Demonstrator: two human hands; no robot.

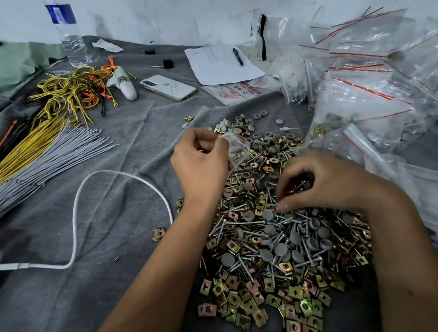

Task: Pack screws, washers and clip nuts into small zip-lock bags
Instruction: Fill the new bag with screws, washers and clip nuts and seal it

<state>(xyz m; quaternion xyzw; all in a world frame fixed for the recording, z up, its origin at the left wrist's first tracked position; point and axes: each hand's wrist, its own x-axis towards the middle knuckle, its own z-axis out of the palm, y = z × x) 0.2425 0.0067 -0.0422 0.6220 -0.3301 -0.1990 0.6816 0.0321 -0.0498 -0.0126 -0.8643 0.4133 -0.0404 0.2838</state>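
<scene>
A gray cloth [142, 133] covers the worktop, and a scuffed white wall [146, 5] stands behind its far edge. In the middle near the front edge lies a big pile of screws [249, 228], gray washers [267, 254] and gold clip nuts [297, 292]. The left hand [200, 161] pinches a small clear bag [236, 147] over the far side of the pile. The right hand [324, 184] is curled around some screws, fingertips down in the pile. Filled bags with red strips [371, 81] are heaped at the far right corner. A water bottle [64, 22] stands at the far left — a phone [167, 87] and paper [220, 63] with a pen [237, 56] lie in the middle at the back. Gray and yellow ties [30, 156] lie along the left edge, beside a white cable [77, 222].
</scene>
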